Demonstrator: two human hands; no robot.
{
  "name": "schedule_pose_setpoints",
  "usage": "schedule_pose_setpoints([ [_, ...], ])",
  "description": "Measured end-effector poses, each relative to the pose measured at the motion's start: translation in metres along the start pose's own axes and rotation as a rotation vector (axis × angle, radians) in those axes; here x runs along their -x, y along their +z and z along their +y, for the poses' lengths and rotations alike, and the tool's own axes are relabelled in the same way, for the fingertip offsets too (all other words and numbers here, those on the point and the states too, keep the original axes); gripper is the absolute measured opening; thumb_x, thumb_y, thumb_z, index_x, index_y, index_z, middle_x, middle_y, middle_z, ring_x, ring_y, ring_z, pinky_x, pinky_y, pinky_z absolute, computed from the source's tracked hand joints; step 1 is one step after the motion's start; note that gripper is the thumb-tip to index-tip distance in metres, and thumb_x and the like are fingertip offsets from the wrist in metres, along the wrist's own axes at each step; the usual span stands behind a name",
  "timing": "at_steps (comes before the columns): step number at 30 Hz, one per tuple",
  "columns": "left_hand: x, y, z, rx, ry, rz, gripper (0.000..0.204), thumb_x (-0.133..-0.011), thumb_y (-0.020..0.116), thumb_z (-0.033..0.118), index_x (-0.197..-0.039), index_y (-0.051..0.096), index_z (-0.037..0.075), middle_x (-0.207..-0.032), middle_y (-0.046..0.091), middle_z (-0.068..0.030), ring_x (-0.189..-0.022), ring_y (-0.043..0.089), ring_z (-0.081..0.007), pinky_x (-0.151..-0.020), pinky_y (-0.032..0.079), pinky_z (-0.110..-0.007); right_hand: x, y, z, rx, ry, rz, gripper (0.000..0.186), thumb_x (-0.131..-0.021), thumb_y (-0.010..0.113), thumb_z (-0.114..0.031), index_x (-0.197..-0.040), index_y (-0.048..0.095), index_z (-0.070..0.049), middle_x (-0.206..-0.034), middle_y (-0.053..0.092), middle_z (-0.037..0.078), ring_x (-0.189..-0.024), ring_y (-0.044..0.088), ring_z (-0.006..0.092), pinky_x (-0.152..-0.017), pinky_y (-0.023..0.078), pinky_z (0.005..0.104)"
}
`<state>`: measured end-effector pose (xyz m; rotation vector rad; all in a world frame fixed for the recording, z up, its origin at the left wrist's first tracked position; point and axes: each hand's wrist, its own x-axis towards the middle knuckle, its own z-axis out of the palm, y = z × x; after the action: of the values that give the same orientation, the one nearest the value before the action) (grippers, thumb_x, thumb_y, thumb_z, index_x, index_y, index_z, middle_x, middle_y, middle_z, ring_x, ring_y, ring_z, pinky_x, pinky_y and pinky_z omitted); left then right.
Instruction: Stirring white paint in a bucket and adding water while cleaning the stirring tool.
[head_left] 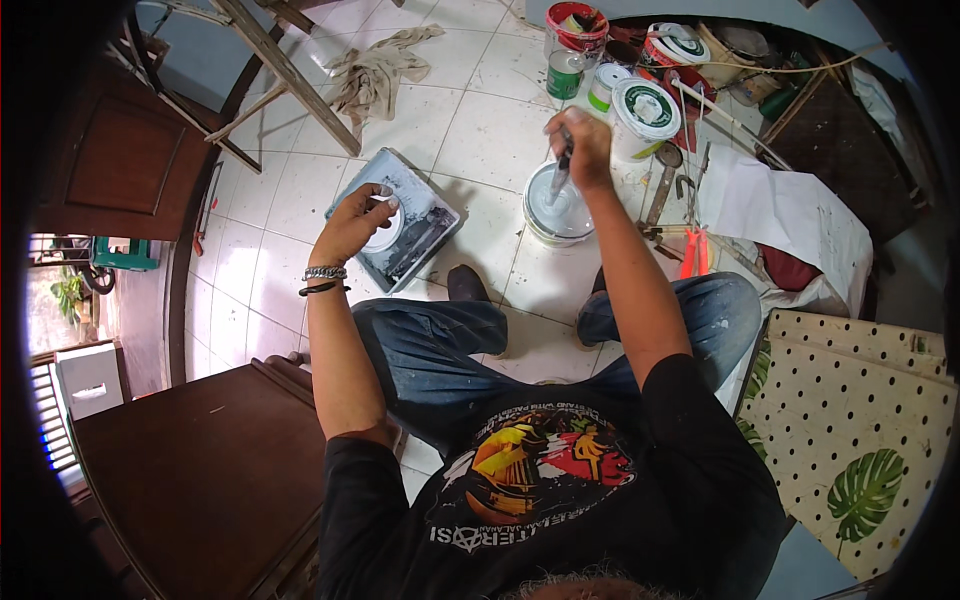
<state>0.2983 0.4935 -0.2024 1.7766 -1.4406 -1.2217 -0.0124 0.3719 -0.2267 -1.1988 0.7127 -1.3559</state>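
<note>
My left hand [350, 222] is closed on the rim of a small white round cup [386, 232], held above a grey paint tray [436, 243] smeared with dark paint. I cannot see what is inside the cup. On the right, my right hand [584, 150] grips the dark handle of a paintbrush [562, 178]. Its lower end points down into a white bucket [541, 232] of pale grey-white paint. Whether the bristles touch the paint is hard to tell. Both the tray and the bucket stand on the tiled floor in front of my feet.
Beyond the bucket stand a lidded white pail [646, 108], a green-labelled bottle [564, 76] and a red bucket [577, 28]. A hammer [662, 182] and orange-handled tool [694, 254] lie at right. A rag [376, 78] lies beside a wooden ladder [290, 75].
</note>
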Motion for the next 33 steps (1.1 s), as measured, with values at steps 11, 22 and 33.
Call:
schedule_pose_setpoints([
  [11,0.0,-0.001,0.001,0.003,0.003,0.015,0.039,-0.083,0.063,0.029,-0.107,0.055,-0.001,-0.078,0.06,-0.0075,-0.072,0.056,-0.0134,-0.066,0.043,-0.026,0.006,-0.053,-0.002,0.124,-0.043,0.17,0.042,-0.088,0.041,-0.031,-0.065,0.055,0.002,-0.051,0.046,0.004,-0.045,0.041,0.0097,-0.045,0.031,0.0226],
  [22,0.001,0.003,0.009,-0.008,-0.024,0.006,0.04,-0.083,0.063,0.031,-0.107,0.055,0.0,-0.08,0.061,-0.007,-0.073,0.057,-0.0136,-0.067,0.043,-0.026,-0.003,-0.011,-0.005,-0.016,-0.014,0.067,0.039,-0.088,0.046,-0.03,-0.067,0.056,0.001,-0.053,0.046,0.002,-0.046,0.04,0.0072,-0.045,0.031,0.0209],
  [33,0.005,0.003,0.01,-0.014,-0.02,0.018,0.039,-0.083,0.062,0.03,-0.107,0.055,0.0,-0.079,0.061,-0.0066,-0.073,0.057,-0.0136,-0.067,0.043,-0.026,0.014,-0.062,0.005,0.091,-0.007,0.165,0.044,-0.088,0.041,-0.033,-0.068,0.057,0.003,-0.051,0.046,0.004,-0.045,0.043,0.0105,-0.045,0.033,0.0227],
])
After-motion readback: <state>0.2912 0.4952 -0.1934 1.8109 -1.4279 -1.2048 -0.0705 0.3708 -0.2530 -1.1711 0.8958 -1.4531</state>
